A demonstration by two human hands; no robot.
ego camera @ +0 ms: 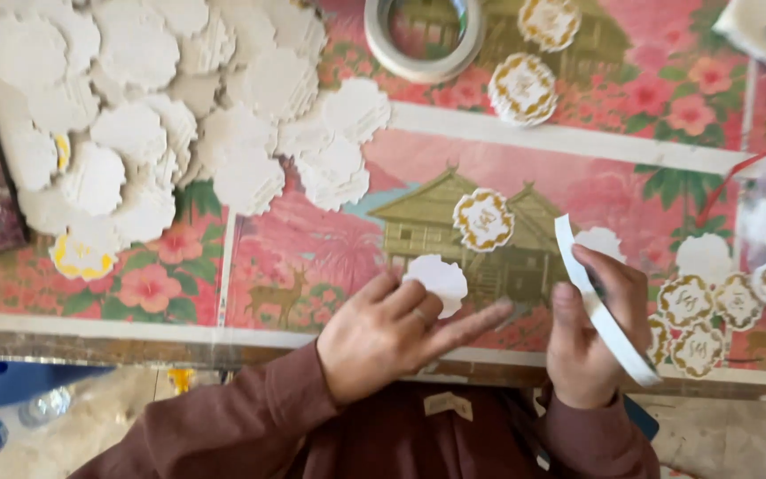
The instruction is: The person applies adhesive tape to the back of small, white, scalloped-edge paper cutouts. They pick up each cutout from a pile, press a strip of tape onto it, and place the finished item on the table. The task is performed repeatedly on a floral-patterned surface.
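Note:
My left hand rests on the table near its front edge, fingers pressing down a small white scalloped paper piece. My right hand grips a white roll of tape held on edge, just right of that piece. Another white scalloped piece lies right behind the roll. A gold-and-white scalloped sticker sits on the table just beyond both hands.
A big heap of white scalloped pieces fills the far left. A larger tape roll lies at the back centre, near two gold stickers. Several more gold stickers sit at right. The pink flowered tablecloth covers the table.

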